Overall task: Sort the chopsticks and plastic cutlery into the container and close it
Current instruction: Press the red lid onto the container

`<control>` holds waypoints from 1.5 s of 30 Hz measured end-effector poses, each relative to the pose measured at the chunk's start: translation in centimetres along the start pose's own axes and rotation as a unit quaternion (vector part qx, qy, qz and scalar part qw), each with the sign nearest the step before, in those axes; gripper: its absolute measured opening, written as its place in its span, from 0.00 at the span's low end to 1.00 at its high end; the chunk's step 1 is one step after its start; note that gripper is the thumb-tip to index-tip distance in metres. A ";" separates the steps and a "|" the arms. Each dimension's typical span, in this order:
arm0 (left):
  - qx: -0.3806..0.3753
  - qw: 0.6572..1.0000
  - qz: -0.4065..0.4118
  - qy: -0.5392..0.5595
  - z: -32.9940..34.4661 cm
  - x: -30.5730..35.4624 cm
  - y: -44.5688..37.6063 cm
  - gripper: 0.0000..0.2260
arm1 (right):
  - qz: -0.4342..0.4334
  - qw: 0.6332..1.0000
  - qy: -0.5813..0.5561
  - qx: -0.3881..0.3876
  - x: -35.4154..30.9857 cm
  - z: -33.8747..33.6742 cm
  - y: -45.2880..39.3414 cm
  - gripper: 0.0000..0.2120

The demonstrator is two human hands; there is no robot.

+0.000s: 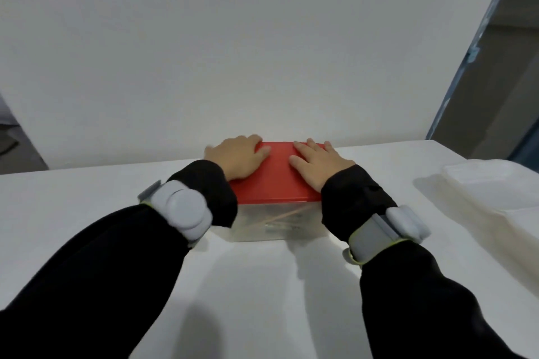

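- Red lid [277, 172] sits on the clear container [268, 224] in the head view, mid-table [87, 198]; both hands lie flat on top of it.
- Left hand [237, 157] covers the lid's left side, fingers [256, 141] straight and close together, reaching to the far edge; right hand [318, 163] covers the right side, fingers [303, 148] straight and slightly spread. Neither grips anything.
- Through the near wall, a chopstick [280, 217] lies slanted inside with pale cutlery I cannot make out clearly. If its upper end reaches the rim, the lid may jam or sit proud on that side.
- Uneven pressure is my main worry: pushing one side first could leave the opposite edge unsealed, and sleeves hide the near corners, so I cannot tell whether they are seated.
- Hard pressure on a light container could make it skid on the smooth table.
- White tray [490, 189] lies well apart on the right, no obstacle.
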State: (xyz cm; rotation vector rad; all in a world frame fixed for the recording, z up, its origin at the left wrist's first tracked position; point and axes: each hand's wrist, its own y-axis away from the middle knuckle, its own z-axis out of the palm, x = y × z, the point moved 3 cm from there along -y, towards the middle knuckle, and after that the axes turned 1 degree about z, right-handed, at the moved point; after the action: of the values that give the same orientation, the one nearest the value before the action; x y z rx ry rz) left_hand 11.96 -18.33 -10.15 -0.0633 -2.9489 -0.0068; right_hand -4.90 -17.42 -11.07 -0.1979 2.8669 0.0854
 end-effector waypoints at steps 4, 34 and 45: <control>-0.052 0.998 -0.021 0.032 0.7 -1.6 2.2 0.29 | -0.011 0.998 -0.066 0.019 0.0 -0.6 0.4 0.23; -0.092 0.992 -0.009 0.086 -0.3 1.7 -5.9 0.17 | 0.056 0.976 -0.212 0.008 1.7 -1.0 -1.5 0.37; -0.038 0.975 0.005 0.218 0.3 2.0 -6.4 0.08 | 0.157 0.924 -0.343 -0.059 5.9 0.2 -4.3 0.29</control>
State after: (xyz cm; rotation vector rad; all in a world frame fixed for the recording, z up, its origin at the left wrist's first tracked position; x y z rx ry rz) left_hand 9.70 -24.67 -10.07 -0.0767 -2.5085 -0.1175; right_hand -9.86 -22.37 -12.95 0.2341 2.1652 0.3202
